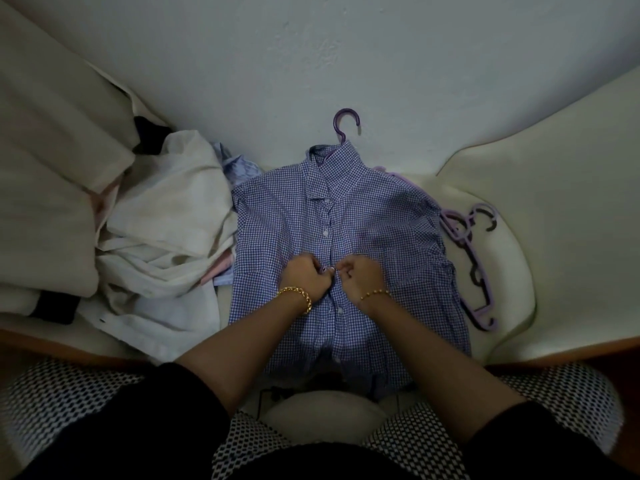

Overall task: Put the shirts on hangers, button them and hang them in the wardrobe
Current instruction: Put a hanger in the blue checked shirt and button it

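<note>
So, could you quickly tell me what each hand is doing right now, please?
Left hand: closed, pinching the checked shirt at its button placket.
Right hand: closed, pinching the same shirt's placket beside it.

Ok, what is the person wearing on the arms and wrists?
Left hand: a chunky gold chain bracelet at the wrist. Right hand: a thinner gold beaded bracelet. Black sleeves end near the elbows, leaving the forearms bare.

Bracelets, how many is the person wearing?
2. A chunky gold bracelet is on the left wrist, and a thinner gold bracelet is on the right wrist. Both forearms are bare, so none seem hidden.
</note>
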